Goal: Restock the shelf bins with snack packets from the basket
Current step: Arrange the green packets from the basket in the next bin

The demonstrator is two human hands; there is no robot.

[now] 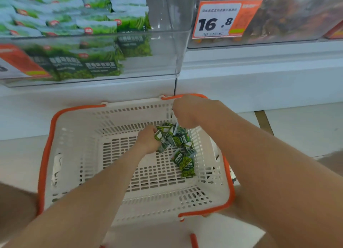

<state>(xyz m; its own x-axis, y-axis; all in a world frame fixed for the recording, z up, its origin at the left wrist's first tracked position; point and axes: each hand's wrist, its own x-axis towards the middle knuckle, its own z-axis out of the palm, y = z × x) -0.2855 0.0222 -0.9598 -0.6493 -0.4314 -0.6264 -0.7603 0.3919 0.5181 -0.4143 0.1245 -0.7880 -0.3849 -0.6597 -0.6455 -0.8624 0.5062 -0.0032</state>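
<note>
Orange price tag [220,19] above basket [45,155]

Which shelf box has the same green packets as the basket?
The clear bin on the left, stacked with green packets. The bin on the right, behind the 16.8 price tag, holds brownish snacks.

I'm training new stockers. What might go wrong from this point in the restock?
The left hand grips several small green snack packets bunched together; some may slip leaving the white slotted plastic basket. The clear bin with the orange price tag holds brown goods; misplacing is possible.
</note>
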